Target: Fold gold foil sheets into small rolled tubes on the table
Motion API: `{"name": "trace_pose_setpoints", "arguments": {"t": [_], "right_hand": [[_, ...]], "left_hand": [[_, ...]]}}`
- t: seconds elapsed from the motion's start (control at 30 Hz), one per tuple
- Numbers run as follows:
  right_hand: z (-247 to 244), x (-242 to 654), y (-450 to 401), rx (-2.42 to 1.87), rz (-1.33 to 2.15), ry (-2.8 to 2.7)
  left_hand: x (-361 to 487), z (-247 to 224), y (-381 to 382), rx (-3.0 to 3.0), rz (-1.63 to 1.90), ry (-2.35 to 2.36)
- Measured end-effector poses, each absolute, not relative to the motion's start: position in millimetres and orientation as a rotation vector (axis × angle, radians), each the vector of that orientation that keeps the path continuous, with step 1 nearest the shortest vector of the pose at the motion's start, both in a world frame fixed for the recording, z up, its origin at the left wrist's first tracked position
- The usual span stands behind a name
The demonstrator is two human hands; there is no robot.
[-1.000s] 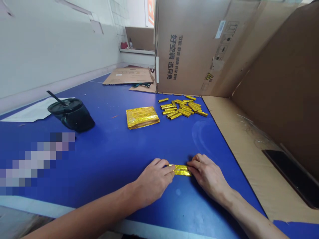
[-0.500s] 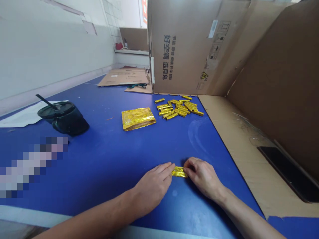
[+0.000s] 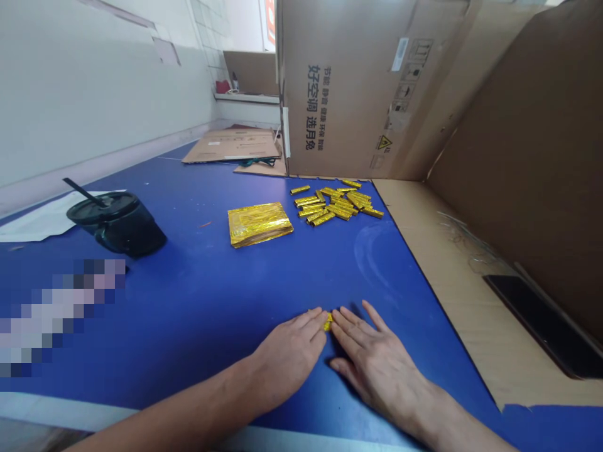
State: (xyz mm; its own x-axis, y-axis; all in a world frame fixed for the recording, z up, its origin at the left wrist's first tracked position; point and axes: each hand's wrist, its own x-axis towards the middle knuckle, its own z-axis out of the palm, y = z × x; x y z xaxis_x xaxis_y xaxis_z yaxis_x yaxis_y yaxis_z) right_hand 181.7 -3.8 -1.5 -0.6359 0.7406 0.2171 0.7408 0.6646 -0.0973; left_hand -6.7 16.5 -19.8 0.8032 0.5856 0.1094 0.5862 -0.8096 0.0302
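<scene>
A small gold foil piece (image 3: 328,322) lies on the blue table, mostly covered by my fingers. My left hand (image 3: 294,351) rests on its left part, fingers together and pressed down on it. On its right part lies my right hand (image 3: 370,355), palm down, with the fingers stretched out and the thumb and little finger spread. Further off sits a flat stack of gold foil sheets (image 3: 260,224). To the right of the stack is a loose pile of several narrow folded gold foil strips (image 3: 336,202).
A dark lidded mug (image 3: 122,220) with a straw stands at the left on the blue table (image 3: 211,295). Large cardboard boxes (image 3: 348,88) rise at the back and right. A black phone-like slab (image 3: 541,323) lies on cardboard at the right. Flat cardboard (image 3: 233,145) lies at the back.
My right hand has let go of its pinch on the foil's right end and now lies flat over it with fingers extended. My left hand has hardly moved.
</scene>
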Motion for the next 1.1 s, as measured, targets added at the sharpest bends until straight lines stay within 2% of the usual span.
{"name": "trace_pose_setpoints", "arguments": {"t": [0.5,0.8,1.1], "right_hand": [[-9.3,207.0,-13.5,-1.282,-0.06,-2.758],[-11.1,203.5,-19.9,-1.3,-0.091,-2.728],[-7.9,204.5,-18.1,-1.313,-0.083,-2.734]], "left_hand": [[-35.0,-15.7,17.0,-3.005,-0.214,-1.045],[6.8,-7.5,4.1,-2.999,-0.227,-1.1],[-31.7,-12.0,8.3,-3.053,-0.024,-1.08]]}}
